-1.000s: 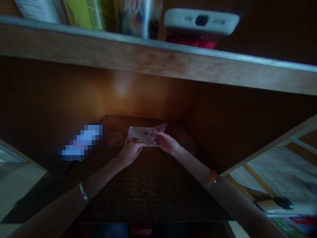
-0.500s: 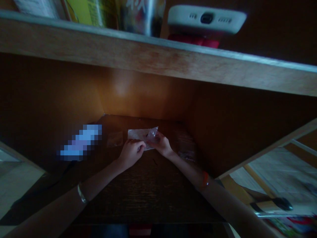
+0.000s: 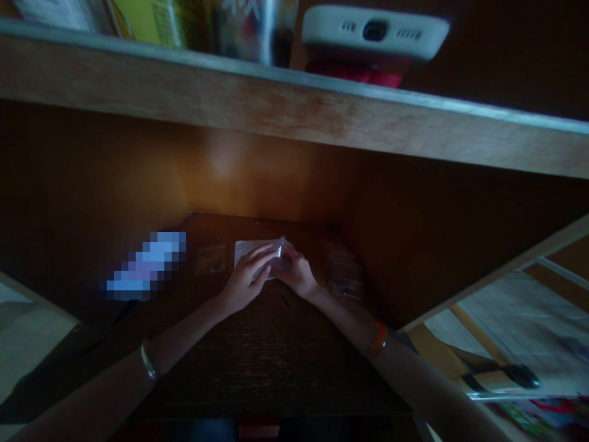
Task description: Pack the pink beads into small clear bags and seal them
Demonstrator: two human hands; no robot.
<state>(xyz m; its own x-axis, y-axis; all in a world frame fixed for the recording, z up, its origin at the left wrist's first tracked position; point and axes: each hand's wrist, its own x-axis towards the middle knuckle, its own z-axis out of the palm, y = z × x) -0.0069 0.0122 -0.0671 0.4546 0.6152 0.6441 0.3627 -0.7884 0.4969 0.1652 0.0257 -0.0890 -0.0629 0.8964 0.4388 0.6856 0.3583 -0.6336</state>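
A small clear plastic bag [image 3: 283, 258] is pinched in my right hand [image 3: 299, 273], over a white sheet of paper [image 3: 243, 247]. My left hand [image 3: 246, 281] comes in from the other side, its fingers stretched out and thumb apart, fingertips touching the bag's near side. Whatever is inside the bag is too dark to make out. Left of the paper lies another small clear bag [image 3: 210, 258] on the dark wooden desk [image 3: 257, 356]. A pile of clear bags [image 3: 344, 270] lies to the right of my right hand.
A lit phone-like screen [image 3: 147, 264], blurred out, stands at the left. Above my hands runs a wooden shelf edge [image 3: 285, 104], carrying a white phone [image 3: 372, 34] and several containers. Side panels close in the desk left and right. A thin dark scrap [image 3: 285, 301] lies before the paper.
My left hand has opened from a curled shape, its fingers now reaching onto the bag. The bag in my right hand has shifted slightly left. The view has moved a little.
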